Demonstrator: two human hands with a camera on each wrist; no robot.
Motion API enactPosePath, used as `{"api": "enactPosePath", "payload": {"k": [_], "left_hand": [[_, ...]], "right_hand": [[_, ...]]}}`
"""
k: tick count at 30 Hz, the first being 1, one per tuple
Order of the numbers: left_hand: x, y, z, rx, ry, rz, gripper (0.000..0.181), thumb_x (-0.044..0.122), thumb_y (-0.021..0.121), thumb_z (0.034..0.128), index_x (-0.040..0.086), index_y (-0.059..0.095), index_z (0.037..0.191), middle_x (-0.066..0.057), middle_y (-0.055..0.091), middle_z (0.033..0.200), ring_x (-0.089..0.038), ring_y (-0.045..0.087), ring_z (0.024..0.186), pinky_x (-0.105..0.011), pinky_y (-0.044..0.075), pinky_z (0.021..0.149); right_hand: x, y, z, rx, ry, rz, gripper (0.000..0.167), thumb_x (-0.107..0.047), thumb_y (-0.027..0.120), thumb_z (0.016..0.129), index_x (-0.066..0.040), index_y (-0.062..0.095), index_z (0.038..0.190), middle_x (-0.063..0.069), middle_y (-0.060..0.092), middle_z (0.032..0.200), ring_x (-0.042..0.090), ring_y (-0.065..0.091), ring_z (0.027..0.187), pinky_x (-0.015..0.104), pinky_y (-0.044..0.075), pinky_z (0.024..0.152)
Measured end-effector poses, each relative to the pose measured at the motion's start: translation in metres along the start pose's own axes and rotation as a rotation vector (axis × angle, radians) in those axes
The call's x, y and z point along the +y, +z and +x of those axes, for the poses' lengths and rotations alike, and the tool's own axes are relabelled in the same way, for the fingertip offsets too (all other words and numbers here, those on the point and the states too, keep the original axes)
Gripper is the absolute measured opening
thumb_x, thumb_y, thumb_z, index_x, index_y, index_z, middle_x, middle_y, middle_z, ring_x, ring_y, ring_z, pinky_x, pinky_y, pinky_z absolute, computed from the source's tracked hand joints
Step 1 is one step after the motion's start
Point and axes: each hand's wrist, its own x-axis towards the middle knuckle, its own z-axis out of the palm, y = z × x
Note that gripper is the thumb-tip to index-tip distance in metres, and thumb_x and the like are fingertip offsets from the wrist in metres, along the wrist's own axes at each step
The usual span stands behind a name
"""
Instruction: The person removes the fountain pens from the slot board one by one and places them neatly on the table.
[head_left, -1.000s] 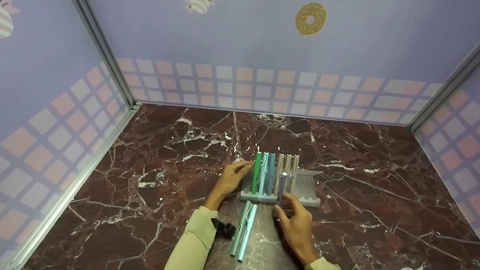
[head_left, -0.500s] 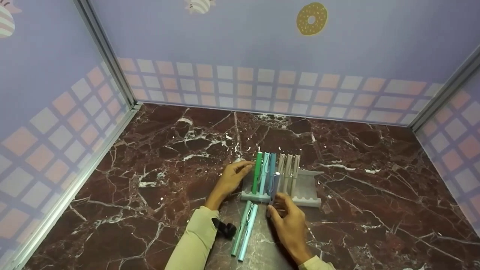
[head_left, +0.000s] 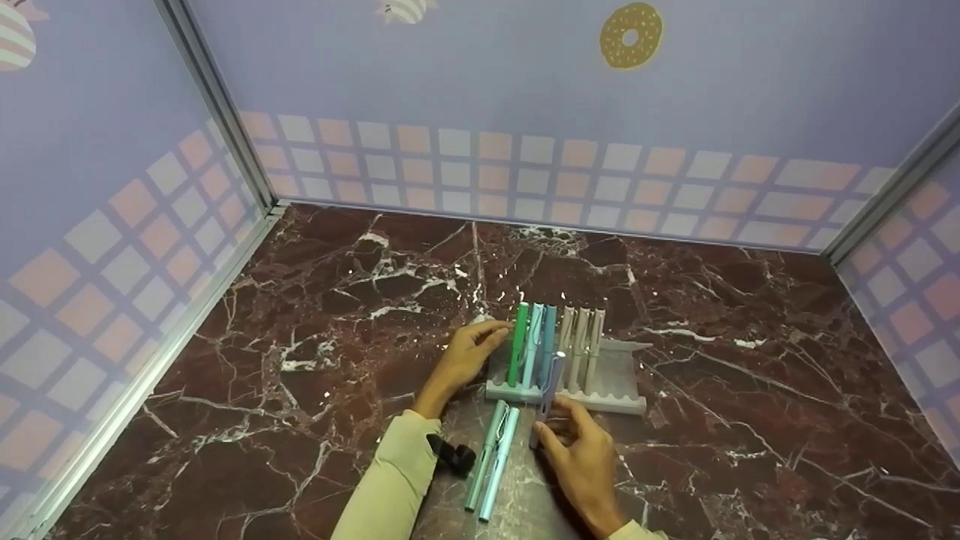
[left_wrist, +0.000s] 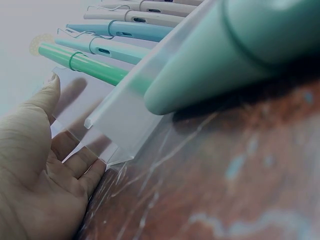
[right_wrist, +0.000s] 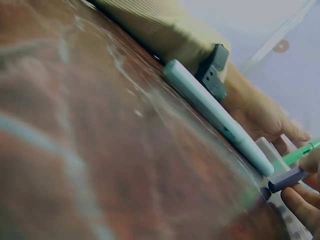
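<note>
My right hand (head_left: 585,457) pinches a purple-grey pen (head_left: 551,386) by its lower part, in front of the clear pen rack (head_left: 619,367). The pen stands steeply, its light cap end up. In the right wrist view its dark lower end (right_wrist: 287,180) shows between thumb and fingers. The left hand (head_left: 466,356) touches the rack's left end with fingers extended; some of them show through the plastic in the left wrist view. Leaning in the rack are a green pen (head_left: 518,345), a light blue pen (head_left: 532,349), a darker blue pen (head_left: 548,341) and several beige pens (head_left: 583,345).
A dull green pen (head_left: 486,457) and a pale turquoise pen (head_left: 498,469) lie side by side on the marbled table (head_left: 360,315) before the rack. A black wrist device (head_left: 454,456) sits at the left cuff. Patterned panels (head_left: 450,90) enclose the table.
My right hand carried the purple-grey pen left along the rack's front, then slightly lower with the pen tilting right. The left hand stays at the rack's left end.
</note>
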Motion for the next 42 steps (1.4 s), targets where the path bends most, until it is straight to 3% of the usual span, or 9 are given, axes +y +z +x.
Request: {"api": "enactPosePath", "payload": {"k": [5, 13, 20, 32, 42], "left_hand": [[0.001, 0.000, 0.001, -0.007, 0.000, -0.009, 0.029, 0.009, 0.054, 0.1031, -0.011, 0.064, 0.122, -0.030, 0.066, 0.119, -0.043, 0.062, 0.111, -0.050, 0.049, 0.099], [0.000, 0.001, 0.001, 0.005, -0.005, -0.001, 0.029, 0.009, 0.054, 0.1030, -0.011, 0.065, 0.121, -0.028, 0.067, 0.120, -0.040, 0.062, 0.113, -0.050, 0.048, 0.101], [-0.001, 0.001, 0.000, 0.011, -0.019, 0.001, 0.030, 0.009, 0.055, 0.1025, -0.012, 0.064, 0.121, -0.027, 0.067, 0.119, -0.040, 0.061, 0.113, -0.051, 0.047, 0.102], [0.000, 0.001, 0.001, 0.009, -0.013, 0.002, 0.030, 0.011, 0.054, 0.1033, -0.011, 0.064, 0.122, -0.027, 0.067, 0.120, -0.039, 0.061, 0.114, -0.050, 0.048, 0.102], [-0.002, 0.001, 0.001, 0.008, -0.018, -0.008, 0.030, 0.010, 0.055, 0.1025, -0.011, 0.065, 0.121, -0.027, 0.067, 0.120, -0.040, 0.061, 0.113, -0.050, 0.048, 0.102]], "right_hand": [[-0.005, -0.002, -0.009, -0.060, 0.071, 0.061, 0.034, 0.000, 0.080, 0.081, -0.001, 0.065, 0.112, 0.012, 0.074, 0.094, 0.015, 0.073, 0.079, 0.024, 0.060, 0.069], [-0.015, -0.005, -0.027, -0.143, 0.204, 0.216, 0.038, 0.003, 0.077, 0.082, 0.008, 0.062, 0.116, 0.021, 0.071, 0.099, 0.014, 0.073, 0.080, 0.026, 0.060, 0.071], [-0.021, -0.009, -0.046, -0.210, 0.211, 0.289, 0.040, 0.007, 0.077, 0.081, 0.015, 0.059, 0.115, 0.026, 0.069, 0.095, 0.012, 0.071, 0.075, 0.027, 0.060, 0.071], [-0.024, -0.010, -0.048, -0.255, 0.343, 0.297, 0.042, 0.006, 0.076, 0.081, 0.019, 0.056, 0.116, 0.021, 0.071, 0.091, 0.011, 0.071, 0.072, 0.025, 0.060, 0.067], [-0.026, -0.011, -0.047, -0.262, 0.430, 0.222, 0.046, -0.001, 0.081, 0.080, 0.018, 0.060, 0.115, 0.016, 0.072, 0.085, 0.015, 0.071, 0.069, 0.026, 0.060, 0.064]]}}
